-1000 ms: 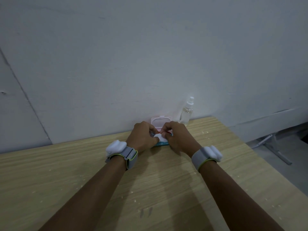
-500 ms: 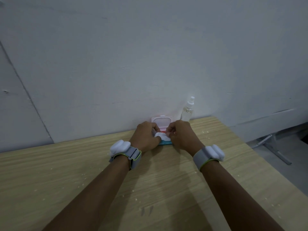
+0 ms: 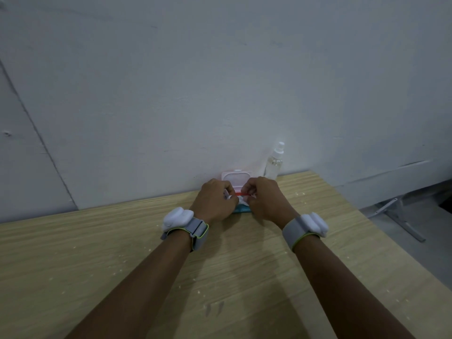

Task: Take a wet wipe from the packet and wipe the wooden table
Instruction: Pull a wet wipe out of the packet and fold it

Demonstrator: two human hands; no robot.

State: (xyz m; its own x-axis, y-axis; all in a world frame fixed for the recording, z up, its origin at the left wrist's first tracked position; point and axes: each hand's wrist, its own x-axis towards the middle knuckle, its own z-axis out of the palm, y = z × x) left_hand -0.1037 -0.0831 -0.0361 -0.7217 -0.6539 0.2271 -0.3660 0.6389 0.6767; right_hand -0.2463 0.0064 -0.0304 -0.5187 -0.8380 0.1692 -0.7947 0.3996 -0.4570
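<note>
- The wet wipe packet (image 3: pixel 242 208) lies at the table's far edge, against the wall; both hands cover most of it, so only a teal strip of its near side and a red band at the opening show.
- Its pink, rounded-rectangle flip lid (image 3: pixel 235 178) stands open and upright behind the hands, touching the wall.
- The left hand (image 3: pixel 215 201) has its fingers curled at the opening; white wipe (image 3: pixel 241 199) shows between the hands, and the fingers seem to pinch it, though the contact itself is hidden.
- The right hand (image 3: pixel 265 199) is curled likewise, its fingertips at the red band; whether it holds the wipe or the packet cannot be told.
- Each wrist carries a grey fabric strap with a smooth white, lobed plastic unit: left (image 3: pixel 178 218), right (image 3: pixel 314 223).
- A clear spray bottle (image 3: pixel 275 162) with a white nozzle stands upright at the far edge, just right of the lid.
- The wooden table (image 3: pixel 73 253) is pale with straight grain, flecked with small white crumbs.
- Both forearms are cut off by the bottom of the view.
</note>
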